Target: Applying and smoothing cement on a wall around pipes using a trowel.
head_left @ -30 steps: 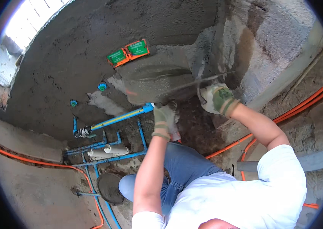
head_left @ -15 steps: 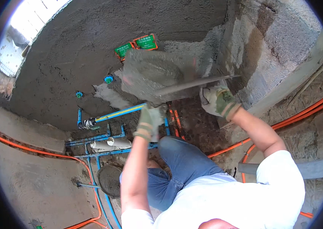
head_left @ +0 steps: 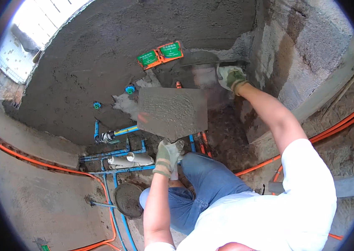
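Note:
My left hand [head_left: 168, 155], in a dirty white and green glove, is closed below a flat square plasterer's hawk [head_left: 173, 111]; its grip is mostly hidden. Only a thin, ridged film of wet mortar covers the board. Beyond it, my gloved right hand [head_left: 231, 78] grips a plastering trowel [head_left: 202, 65], its blade seen nearly edge-on against the wall. Wet mortar [head_left: 204, 57] shows just above the blade. Grey plaster covers most of the wall [head_left: 101, 46], while a paler bare patch [head_left: 124, 104] lies left of the hawk.
Two green-covered orange boxes [head_left: 160, 55] are set in the wall, with blue pipe plugs [head_left: 130, 89] lower left. Blue pipes [head_left: 127, 129], white pipe stubs [head_left: 139, 158] and orange conduits [head_left: 39, 165] run low around me. A round mortar bucket [head_left: 129, 201] stands by my leg.
The trowel has gone from the hawk's near edge up to the wall. The mortar heap has left the hawk, which now sits lower and flatter in view.

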A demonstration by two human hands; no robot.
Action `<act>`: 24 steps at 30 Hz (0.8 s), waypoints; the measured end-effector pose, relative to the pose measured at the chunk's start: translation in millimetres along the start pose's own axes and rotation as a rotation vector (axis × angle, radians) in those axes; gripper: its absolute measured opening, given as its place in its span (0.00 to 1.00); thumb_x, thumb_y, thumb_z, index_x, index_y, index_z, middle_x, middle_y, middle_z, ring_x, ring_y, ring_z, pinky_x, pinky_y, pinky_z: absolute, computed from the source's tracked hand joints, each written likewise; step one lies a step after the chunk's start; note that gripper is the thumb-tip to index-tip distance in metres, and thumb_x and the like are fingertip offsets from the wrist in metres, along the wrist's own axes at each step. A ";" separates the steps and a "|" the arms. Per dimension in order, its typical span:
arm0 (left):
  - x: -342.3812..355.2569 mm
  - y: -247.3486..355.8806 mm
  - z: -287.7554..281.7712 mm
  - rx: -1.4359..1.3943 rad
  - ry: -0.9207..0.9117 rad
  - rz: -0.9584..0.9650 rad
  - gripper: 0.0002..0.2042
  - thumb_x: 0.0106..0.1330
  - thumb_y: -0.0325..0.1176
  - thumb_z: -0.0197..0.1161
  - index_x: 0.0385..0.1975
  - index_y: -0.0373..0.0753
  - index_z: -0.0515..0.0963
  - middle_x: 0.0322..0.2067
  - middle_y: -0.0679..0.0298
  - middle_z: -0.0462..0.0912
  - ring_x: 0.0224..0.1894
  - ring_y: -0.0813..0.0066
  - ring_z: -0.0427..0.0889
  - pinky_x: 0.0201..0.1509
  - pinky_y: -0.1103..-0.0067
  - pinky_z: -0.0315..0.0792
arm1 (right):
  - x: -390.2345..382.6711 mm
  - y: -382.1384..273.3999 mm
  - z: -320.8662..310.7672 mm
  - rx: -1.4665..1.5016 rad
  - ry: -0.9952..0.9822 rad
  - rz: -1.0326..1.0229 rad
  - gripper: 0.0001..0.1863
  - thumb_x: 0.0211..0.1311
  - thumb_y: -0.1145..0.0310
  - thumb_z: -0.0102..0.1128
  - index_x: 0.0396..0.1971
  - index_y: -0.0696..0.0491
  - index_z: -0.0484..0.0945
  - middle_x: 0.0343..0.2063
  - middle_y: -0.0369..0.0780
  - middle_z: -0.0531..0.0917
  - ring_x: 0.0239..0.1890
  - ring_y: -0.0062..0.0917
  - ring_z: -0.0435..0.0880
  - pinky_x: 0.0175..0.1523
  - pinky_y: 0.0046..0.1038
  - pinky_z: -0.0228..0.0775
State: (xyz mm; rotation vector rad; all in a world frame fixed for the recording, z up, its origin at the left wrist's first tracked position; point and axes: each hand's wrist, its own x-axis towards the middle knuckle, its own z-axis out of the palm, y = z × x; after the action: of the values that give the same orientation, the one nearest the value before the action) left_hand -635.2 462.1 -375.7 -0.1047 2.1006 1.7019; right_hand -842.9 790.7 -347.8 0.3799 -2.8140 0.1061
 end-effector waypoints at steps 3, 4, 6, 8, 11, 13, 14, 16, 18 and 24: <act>-5.0 -5.7 -1.6 -0.533 0.159 -0.089 0.12 0.65 0.44 0.45 0.30 0.44 0.73 0.21 0.62 0.75 0.17 0.66 0.68 0.17 0.73 0.60 | 10.6 -20.2 -18.0 0.089 0.071 -0.058 0.12 0.48 0.61 0.54 0.30 0.53 0.78 0.29 0.48 0.82 0.34 0.46 0.80 0.38 0.42 0.72; 1.2 -6.3 2.4 -0.538 0.165 -0.084 0.12 0.65 0.44 0.45 0.30 0.44 0.73 0.21 0.62 0.75 0.17 0.66 0.68 0.17 0.73 0.60 | 23.4 -17.0 -19.1 0.126 0.029 -0.054 0.13 0.47 0.62 0.53 0.31 0.53 0.78 0.30 0.48 0.81 0.34 0.46 0.80 0.39 0.42 0.72; 20.2 5.1 17.8 -0.456 0.039 -0.183 0.12 0.65 0.44 0.46 0.27 0.44 0.72 0.16 0.64 0.69 0.11 0.69 0.62 0.14 0.76 0.53 | 41.8 -4.3 -25.2 0.081 0.033 -0.042 0.14 0.47 0.60 0.54 0.31 0.52 0.79 0.30 0.48 0.82 0.35 0.45 0.81 0.38 0.41 0.72; 28.7 14.6 35.1 -0.472 0.025 -0.144 0.11 0.64 0.42 0.48 0.26 0.44 0.72 0.15 0.65 0.68 0.10 0.70 0.61 0.13 0.76 0.53 | 45.3 -23.6 -45.9 0.065 0.055 -0.082 0.14 0.48 0.59 0.53 0.31 0.51 0.79 0.31 0.47 0.82 0.36 0.44 0.82 0.38 0.41 0.72; 44.7 36.5 69.8 -0.467 0.063 -0.128 0.08 0.62 0.37 0.52 0.24 0.42 0.71 0.14 0.65 0.69 0.10 0.72 0.63 0.13 0.77 0.55 | 39.0 -44.6 -99.4 0.148 0.066 -0.027 0.12 0.49 0.62 0.52 0.31 0.52 0.78 0.33 0.48 0.81 0.37 0.45 0.80 0.41 0.41 0.71; 55.0 50.2 86.9 -0.453 0.117 -0.156 0.06 0.61 0.35 0.54 0.24 0.42 0.71 0.15 0.64 0.70 0.11 0.73 0.66 0.13 0.76 0.57 | 41.7 -44.0 -119.7 0.146 0.089 0.006 0.12 0.49 0.62 0.53 0.32 0.52 0.78 0.33 0.49 0.81 0.38 0.45 0.80 0.41 0.41 0.71; 62.3 56.6 96.0 -0.470 0.108 -0.166 0.05 0.60 0.33 0.55 0.25 0.41 0.71 0.16 0.63 0.72 0.12 0.72 0.68 0.14 0.76 0.60 | 42.1 -38.8 -128.6 0.090 0.115 0.014 0.13 0.50 0.62 0.53 0.32 0.52 0.78 0.32 0.49 0.81 0.38 0.45 0.80 0.41 0.41 0.71; 82.0 49.3 98.4 -0.541 0.009 -0.184 0.05 0.60 0.33 0.55 0.30 0.40 0.73 0.19 0.61 0.75 0.15 0.69 0.73 0.17 0.76 0.66 | 46.8 -40.0 -144.3 0.038 0.198 0.013 0.13 0.51 0.62 0.53 0.33 0.52 0.78 0.33 0.48 0.81 0.37 0.45 0.80 0.41 0.41 0.71; 96.5 58.1 111.1 -0.490 0.028 -0.193 0.05 0.61 0.33 0.55 0.31 0.40 0.74 0.20 0.61 0.76 0.17 0.69 0.75 0.18 0.76 0.67 | 49.3 -29.7 -155.1 0.001 0.292 0.031 0.12 0.51 0.62 0.51 0.30 0.53 0.78 0.30 0.48 0.81 0.34 0.45 0.80 0.38 0.40 0.72; 131.5 32.2 117.4 -0.350 0.046 0.019 0.05 0.62 0.32 0.55 0.34 0.40 0.74 0.23 0.62 0.76 0.20 0.70 0.75 0.21 0.75 0.68 | 6.8 -50.5 -146.3 0.012 0.401 -0.032 0.13 0.53 0.57 0.53 0.26 0.50 0.80 0.24 0.45 0.82 0.28 0.41 0.82 0.33 0.39 0.74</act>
State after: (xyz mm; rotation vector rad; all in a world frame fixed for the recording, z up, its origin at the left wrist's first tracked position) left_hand -731.4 608.6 -413.3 -0.2306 1.8182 2.0810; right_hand -794.1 756.8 -204.7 0.3605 -2.4124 0.1720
